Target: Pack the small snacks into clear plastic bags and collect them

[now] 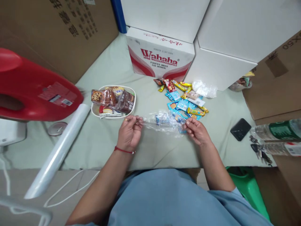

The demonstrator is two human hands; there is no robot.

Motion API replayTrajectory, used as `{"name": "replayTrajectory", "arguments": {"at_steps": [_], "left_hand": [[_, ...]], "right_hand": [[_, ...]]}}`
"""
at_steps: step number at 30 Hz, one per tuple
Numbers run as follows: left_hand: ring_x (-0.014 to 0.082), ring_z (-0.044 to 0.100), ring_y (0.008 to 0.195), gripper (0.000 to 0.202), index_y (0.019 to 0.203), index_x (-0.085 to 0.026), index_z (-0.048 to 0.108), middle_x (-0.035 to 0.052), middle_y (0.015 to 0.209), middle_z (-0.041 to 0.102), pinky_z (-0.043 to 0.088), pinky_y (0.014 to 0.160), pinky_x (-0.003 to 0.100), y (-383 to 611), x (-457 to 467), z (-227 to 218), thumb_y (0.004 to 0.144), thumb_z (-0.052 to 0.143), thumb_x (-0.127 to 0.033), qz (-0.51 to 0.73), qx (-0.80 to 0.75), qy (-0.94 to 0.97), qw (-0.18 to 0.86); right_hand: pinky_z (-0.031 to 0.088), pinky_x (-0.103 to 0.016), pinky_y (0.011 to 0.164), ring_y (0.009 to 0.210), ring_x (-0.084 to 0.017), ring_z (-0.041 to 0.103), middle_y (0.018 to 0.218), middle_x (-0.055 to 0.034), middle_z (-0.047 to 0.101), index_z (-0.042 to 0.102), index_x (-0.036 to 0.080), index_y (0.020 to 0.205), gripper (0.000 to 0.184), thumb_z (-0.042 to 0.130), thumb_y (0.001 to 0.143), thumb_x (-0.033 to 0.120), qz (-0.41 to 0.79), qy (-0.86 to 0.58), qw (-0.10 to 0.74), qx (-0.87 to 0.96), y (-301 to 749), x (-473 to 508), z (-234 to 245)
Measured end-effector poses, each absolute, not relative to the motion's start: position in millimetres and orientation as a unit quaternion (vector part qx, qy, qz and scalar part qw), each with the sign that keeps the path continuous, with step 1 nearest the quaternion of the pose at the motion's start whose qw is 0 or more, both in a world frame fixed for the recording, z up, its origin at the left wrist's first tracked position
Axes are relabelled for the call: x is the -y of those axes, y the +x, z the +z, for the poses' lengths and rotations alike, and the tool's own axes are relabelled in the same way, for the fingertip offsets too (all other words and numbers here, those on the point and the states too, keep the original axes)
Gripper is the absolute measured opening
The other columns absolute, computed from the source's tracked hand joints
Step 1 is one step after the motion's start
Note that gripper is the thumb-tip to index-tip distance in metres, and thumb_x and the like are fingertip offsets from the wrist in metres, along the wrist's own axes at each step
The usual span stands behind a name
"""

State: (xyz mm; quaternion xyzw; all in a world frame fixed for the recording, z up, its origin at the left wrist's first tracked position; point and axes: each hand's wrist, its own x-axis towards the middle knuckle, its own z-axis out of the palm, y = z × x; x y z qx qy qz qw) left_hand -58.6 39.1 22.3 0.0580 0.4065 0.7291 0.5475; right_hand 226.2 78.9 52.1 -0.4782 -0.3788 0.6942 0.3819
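A clear plastic bag (162, 122) with a few small snack packets inside is stretched between my two hands just above the pale green table (101, 144). My left hand (129, 131), with a red string at the wrist, pinches the bag's left end. My right hand (196, 130) pinches the right end. Right behind the bag lies a pile of small wrapped snacks (185, 100) in blue, yellow and red wrappers. To the left of it a white tray (95, 110) holds packaged cakes and cookies.
A Wahaha carton (160, 56) and white boxes stand at the back. A red jug (30, 88) and a roll of clear film (58, 153) lie at the left. A black wallet (240, 129), keys (258, 150) and water bottles (277, 130) sit at the right.
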Motion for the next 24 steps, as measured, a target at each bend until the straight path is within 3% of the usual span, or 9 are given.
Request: {"name": "replayTrajectory", "arguments": {"at_steps": [3, 8, 10, 14, 16, 18, 20, 24], "left_hand": [[0.0079, 0.056, 0.068, 0.027, 0.084, -0.017, 0.064, 0.0006, 0.081, 0.064, 0.045, 0.06, 0.017, -51.8, -29.1, 20.0, 0.063, 0.072, -0.002, 0.691, -0.408, 0.059, 0.594], [0.0133, 0.053, 0.077, 0.032, 0.098, -0.017, 0.069, 0.0063, 0.099, 0.06, 0.047, 0.066, 0.025, -44.5, -8.5, 18.0, 0.067, 0.062, -0.024, 0.64, -0.376, 0.134, 0.656], [0.0147, 0.051, 0.081, 0.045, 0.109, -0.02, 0.069, 0.0045, 0.101, 0.057, 0.047, 0.07, 0.026, -42.7, -3.2, 17.0, 0.064, 0.063, -0.023, 0.609, -0.421, 0.262, 0.619], [0.022, 0.055, 0.106, 0.065, 0.129, -0.024, 0.066, 0.0075, 0.122, 0.053, 0.05, 0.094, 0.036, -36.9, -1.0, 13.5, 0.065, 0.072, -0.017, 0.47, -0.555, 0.556, 0.402], [0.023, 0.057, 0.107, 0.051, 0.127, -0.024, 0.07, 0.0087, 0.125, 0.052, 0.049, 0.098, 0.04, -33.7, -2.6, 10.9, 0.076, 0.069, -0.021, 0.428, -0.596, 0.599, 0.319], [0.0216, 0.06, 0.1, 0.031, 0.116, -0.023, 0.075, 0.0075, 0.115, 0.056, 0.05, 0.094, 0.038, -31.9, -4.8, 8.5, 0.087, 0.064, -0.026, 0.43, -0.613, 0.594, 0.294], [0.0206, 0.061, 0.094, 0.02, 0.102, -0.023, 0.078, 0.0061, 0.103, 0.06, 0.05, 0.088, 0.035, -32.0, -6.7, 6.8, 0.091, 0.062, -0.032, 0.461, -0.607, 0.57, 0.307], [0.017, 0.054, 0.07, 0.02, 0.082, -0.022, 0.074, 0.0022, 0.077, 0.063, 0.041, 0.068, 0.029, -33.7, -7.1, 8.8, 0.089, 0.066, -0.038, 0.512, -0.598, 0.481, 0.385]], "right_hand": [[0.023, -0.013, 0.035, 0.047, -0.003, 0.039, 0.069, 0.002, 0.067, 0.063, 0.019, 0.081, 0.047, 0.097, 0.064, 0.048, 0.687, -0.51, 0.366, 0.365, 237.8, -68.5, 54.5], [0.022, -0.013, 0.035, 0.046, -0.003, 0.039, 0.069, 0.0017, 0.066, 0.064, 0.019, 0.079, 0.049, 0.097, 0.062, 0.049, 0.682, -0.542, 0.341, 0.355, 241.8, -57.5, 51.5], [0.022, -0.013, 0.035, 0.046, -0.003, 0.039, 0.068, 0.0018, 0.066, 0.063, 0.019, 0.079, 0.049, 0.098, 0.062, 0.049, 0.682, -0.547, 0.334, 0.352, 240.9, -56.4, 50.3], [0.023, -0.014, 0.036, 0.046, -0.004, 0.039, 0.069, 0.0009, 0.067, 0.063, 0.019, 0.08, 0.048, 0.097, 0.064, 0.049, 0.687, -0.548, 0.317, 0.357, 241.6, -56.3, 48.3], [0.024, -0.014, 0.037, 0.047, -0.004, 0.04, 0.071, 0.0003, 0.068, 0.063, 0.019, 0.08, 0.046, 0.095, 0.066, 0.049, 0.687, -0.546, 0.307, 0.368, 244.5, -55.8, 47.2], [0.024, -0.015, 0.037, 0.047, -0.005, 0.04, 0.071, 0.0003, 0.068, 0.063, 0.019, 0.08, 0.045, 0.095, 0.068, 0.049, 0.685, -0.549, 0.293, 0.379, 249.3, -54.3, 45.6], [0.024, -0.016, 0.037, 0.047, -0.005, 0.04, 0.071, 0.0004, 0.067, 0.063, 0.019, 0.08, 0.046, 0.093, 0.069, 0.051, 0.678, -0.557, 0.278, 0.391, 256.1, -51.7, 42.9], [0.031, -0.019, 0.041, 0.05, -0.008, 0.045, 0.074, -0.0009, 0.067, 0.063, 0.02, 0.083, 0.044, 0.084, 0.078, 0.058, 0.645, -0.566, 0.229, 0.46, 271.5, -44.9, 35.9]]}}
